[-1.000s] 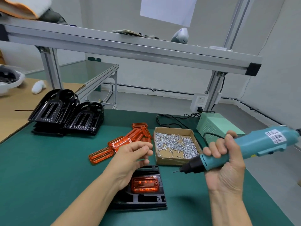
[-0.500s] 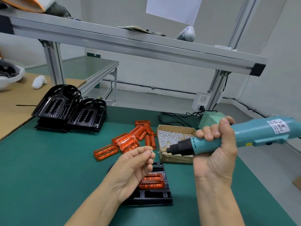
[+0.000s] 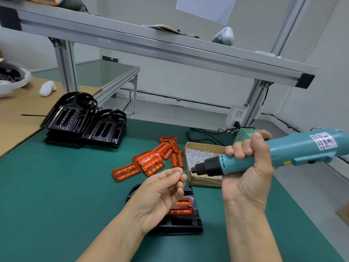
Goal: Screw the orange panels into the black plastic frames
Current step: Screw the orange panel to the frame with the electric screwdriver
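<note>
The left hand [image 3: 160, 197] is making a tight grip with its thumb and first finger, pinching a tiny silver screw [image 3: 181, 172] up in the air. The right hand [image 3: 247, 167] is wrapping its whole grip around a long teal plastic electric screwdriver [image 3: 273, 156], with the fingers curling over the top and the thumb going underneath. The thin metal bit at the black nose of the screwdriver is pointing left and is touching the screw, or sitting just beside it; I cannot tell which.

Right under the left hand, a flat black plastic frame [image 3: 181, 222] is lying on the green surface [image 3: 56, 195]. A shiny orange plastic panel [image 3: 182, 207] is sitting inside the frame, partly hiding behind the left hand. Both hands are staying up above the frame and are not touching it.

Just behind the hands, a small brown cardboard box full of little silver screws [image 3: 198, 154] is sitting on the surface, with the screwdriver's nose hanging over its near edge. To the left of the box, a loose pile of more orange plastic panels [image 3: 153, 161] is lying flat. Far back on the left, two stacks of black plastic frames [image 3: 85, 121] are leaning side by side, well apart from the hands.
</note>
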